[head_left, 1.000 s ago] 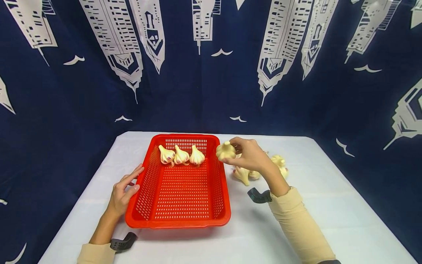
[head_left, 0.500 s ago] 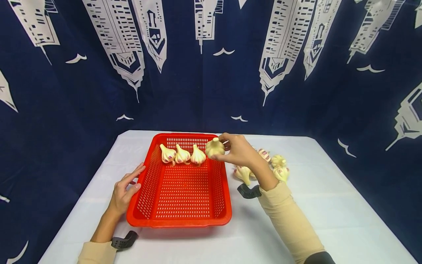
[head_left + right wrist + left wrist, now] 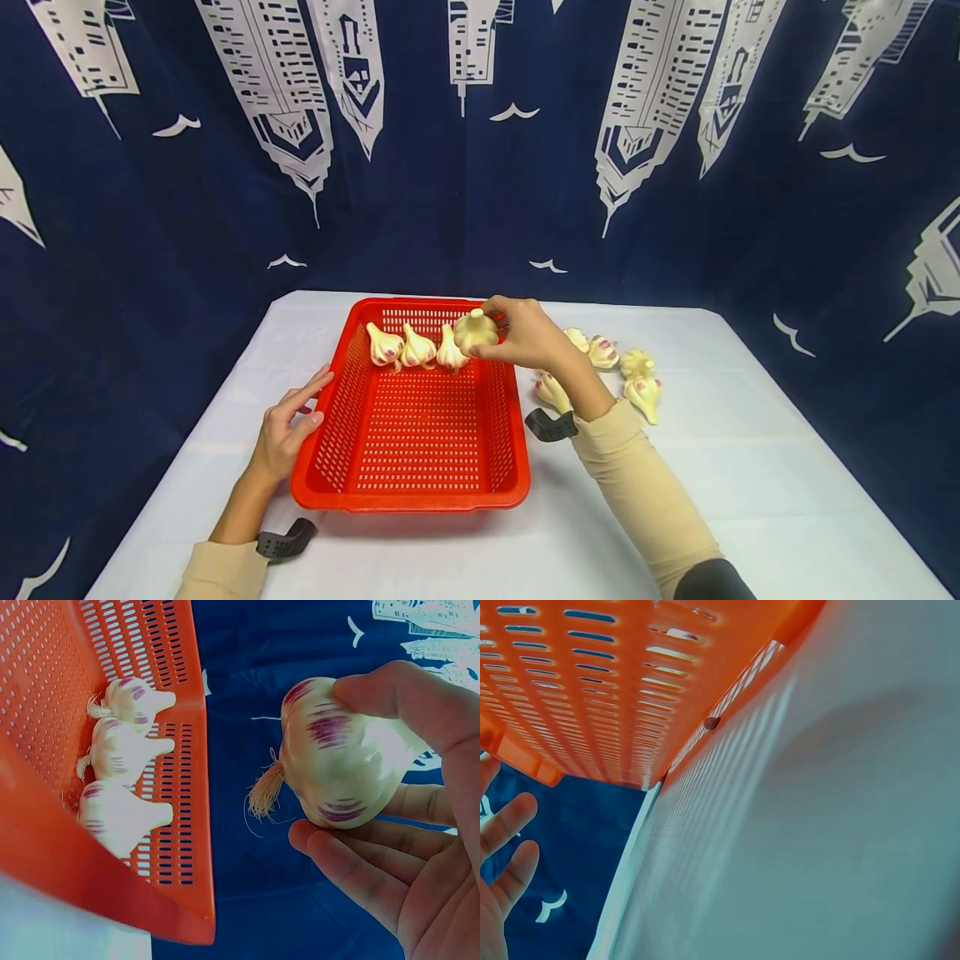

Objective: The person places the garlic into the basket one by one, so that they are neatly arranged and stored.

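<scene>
Between thumb and fingers, my right hand [image 3: 525, 333] holds a garlic bulb [image 3: 476, 332] above the back right of a red plastic basket [image 3: 420, 502]. The right wrist view shows this garlic bulb [image 3: 337, 757] close up, pale with purple patches and a tuft of roots. Three more garlic bulbs [image 3: 417, 348] stand in a row along the basket's back end, stems up; the held one overlaps the rightmost in the head view. My left hand [image 3: 283, 432] rests with loosely extended fingers at the basket's left rim.
Several other garlic bulbs [image 3: 642, 392] lie on the white table [image 3: 720, 467] to the right of the basket, some partly hidden by my right forearm. A dark blue patterned cloth [image 3: 450, 208] hangs behind the table.
My right hand has carried the garlic bulb leftward, from beside the basket's right rim to over its inside. My left hand stays at the left rim.
</scene>
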Motion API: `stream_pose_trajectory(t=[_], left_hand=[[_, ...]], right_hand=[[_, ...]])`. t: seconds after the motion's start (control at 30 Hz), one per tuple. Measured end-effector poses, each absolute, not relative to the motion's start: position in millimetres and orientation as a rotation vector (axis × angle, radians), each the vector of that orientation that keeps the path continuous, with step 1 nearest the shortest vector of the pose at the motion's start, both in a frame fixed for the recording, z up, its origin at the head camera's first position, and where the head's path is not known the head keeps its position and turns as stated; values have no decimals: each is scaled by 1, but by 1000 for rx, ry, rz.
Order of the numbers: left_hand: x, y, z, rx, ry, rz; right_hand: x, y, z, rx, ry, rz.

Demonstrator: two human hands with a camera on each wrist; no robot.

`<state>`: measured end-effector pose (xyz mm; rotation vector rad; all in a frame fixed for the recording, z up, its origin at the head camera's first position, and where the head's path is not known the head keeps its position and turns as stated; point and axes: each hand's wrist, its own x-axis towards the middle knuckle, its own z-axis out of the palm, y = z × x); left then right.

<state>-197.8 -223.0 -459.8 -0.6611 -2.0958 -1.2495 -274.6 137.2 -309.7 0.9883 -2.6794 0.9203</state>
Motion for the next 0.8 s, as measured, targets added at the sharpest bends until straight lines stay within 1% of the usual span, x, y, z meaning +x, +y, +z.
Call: stream_pose_trajectory(t=[0.27, 0.5, 0.8], left_hand=[[-198, -224, -461, -672, -2094, -1250], [-200, -225, -460, -670, -2096, -1241], [-200, -226, -460, -679, -2103, -1257]], right_hand=[[-280, 124, -311, 1025, -2680, 887], [-286, 109, -304, 1035, -2664, 812], [-294, 91, -300, 1039, -2660, 884]])
